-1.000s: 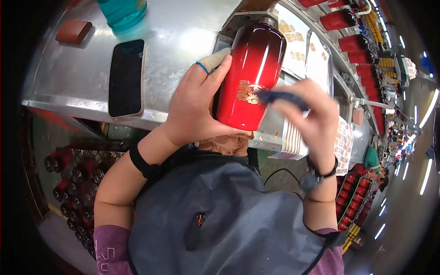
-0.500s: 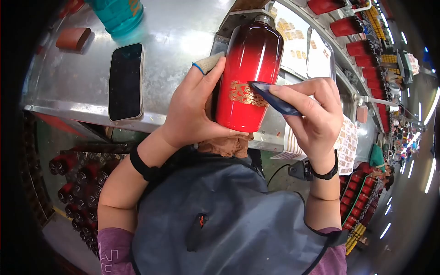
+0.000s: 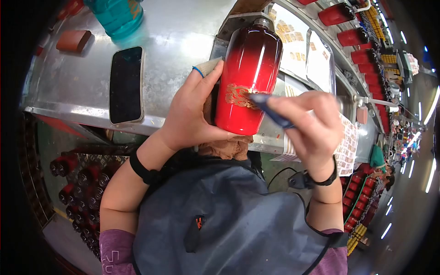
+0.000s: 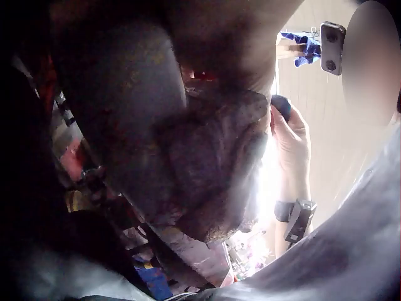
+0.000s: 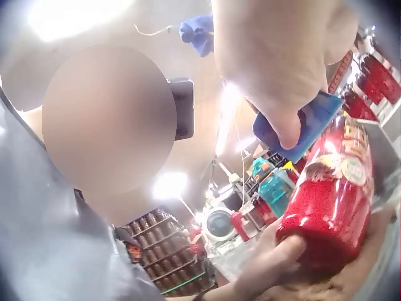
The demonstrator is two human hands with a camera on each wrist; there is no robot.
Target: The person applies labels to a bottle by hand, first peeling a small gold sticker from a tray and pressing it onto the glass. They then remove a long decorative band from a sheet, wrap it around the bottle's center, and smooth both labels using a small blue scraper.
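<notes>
Over steel bench (image 3: 183, 27): hands gripping bottle (image 3: 247, 78), scraper (image 3: 270, 112).

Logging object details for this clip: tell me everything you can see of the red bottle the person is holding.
The glossy red bottle shades from bright red at its base to dark near a short silvery neck, and looks like lacquered glass or ceramic. A gold ornamental emblem sits on its side. It leans tilted, base toward the person, over the edge of the metal worktable. The left hand grips it from the side, with a brown cloth under the base. The right hand presses a flat blue scraper against the emblem.
</notes>
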